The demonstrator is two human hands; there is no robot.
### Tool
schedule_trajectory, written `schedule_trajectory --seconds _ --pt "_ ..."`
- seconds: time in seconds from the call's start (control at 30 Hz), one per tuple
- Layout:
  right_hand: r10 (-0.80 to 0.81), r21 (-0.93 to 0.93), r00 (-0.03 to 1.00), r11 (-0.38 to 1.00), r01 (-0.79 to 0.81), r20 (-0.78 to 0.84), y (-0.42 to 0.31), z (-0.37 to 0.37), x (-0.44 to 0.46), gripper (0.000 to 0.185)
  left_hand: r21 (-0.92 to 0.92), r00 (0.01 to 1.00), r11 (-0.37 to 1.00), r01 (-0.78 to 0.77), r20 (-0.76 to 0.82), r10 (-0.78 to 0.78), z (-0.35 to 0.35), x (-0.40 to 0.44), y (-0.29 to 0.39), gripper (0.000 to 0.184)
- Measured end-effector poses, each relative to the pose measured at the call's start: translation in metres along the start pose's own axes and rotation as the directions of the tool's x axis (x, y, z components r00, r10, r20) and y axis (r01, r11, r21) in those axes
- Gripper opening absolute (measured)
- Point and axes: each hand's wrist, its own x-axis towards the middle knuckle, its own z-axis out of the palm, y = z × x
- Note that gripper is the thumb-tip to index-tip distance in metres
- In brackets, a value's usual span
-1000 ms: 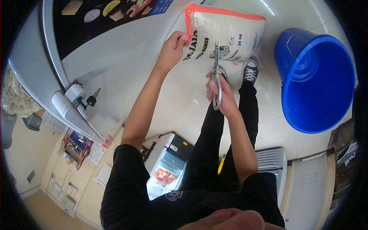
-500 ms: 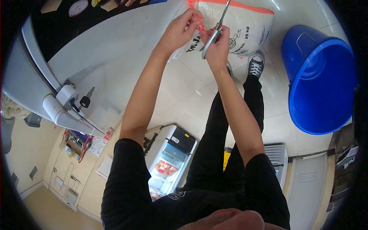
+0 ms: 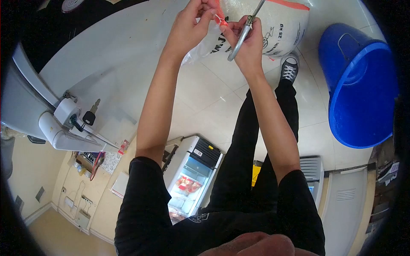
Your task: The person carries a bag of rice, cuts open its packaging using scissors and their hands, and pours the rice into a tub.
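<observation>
A white sack (image 3: 286,25) with orange edging and black print reading "25 kg" lies in front of me at the top of the view. My left hand (image 3: 188,29) is closed at its orange edge, pinching a thin white string (image 3: 219,19). Scissors (image 3: 244,36) with a silver handle rest in the grip of my right hand (image 3: 250,50), blades pointing up and away. The thumb and fingertips of that hand also touch the orange edge, close to the string. My fingers partly cover the scissors' handles.
On the right, a large blue bin (image 3: 363,85) stands tilted toward me in the view. To the left is a curved white lid or door with a lock and key (image 3: 90,113). A glass-front fridge (image 3: 192,177) and a sneaker (image 3: 289,69) appear below.
The view has shifted slightly. My left hand has moved up and away from my right hand, and more white string shows between them. The scissors stay in my right hand.
</observation>
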Motion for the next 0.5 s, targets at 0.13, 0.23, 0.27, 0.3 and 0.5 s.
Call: schedule_trajectory --seconds 0.13,0.23,0.27,0.3,0.5 --pt "-0.014 -0.016 1.000 1.000 0.014 0.006 -0.003 0.010 -0.002 0.045 0.069 0.995 0.997 0.029 -0.097 -0.022 -0.003 -0.009 -0.003 0.012" --pt "-0.020 0.008 1.000 1.000 0.020 0.014 -0.002 0.012 -0.005 0.045 0.091 0.993 0.995 0.033 -0.114 -0.023 -0.006 -0.018 -0.005 0.017" --pt "-0.023 0.023 1.000 0.999 0.023 0.018 -0.001 0.012 -0.005 0.045 0.097 0.994 0.995 0.033 -0.110 -0.022 -0.007 -0.019 -0.005 0.019" --pt "-0.024 0.004 1.000 1.000 0.024 0.020 -0.001 0.011 -0.005 0.045 0.104 0.994 0.994 0.033 -0.105 -0.022 -0.007 -0.020 -0.004 0.020" --pt "-0.019 0.010 0.999 1.000 0.019 0.034 -0.002 0.012 -0.005 0.046 0.223 0.995 0.970 0.095 0.009 -0.099 -0.010 -0.016 0.012 0.020"
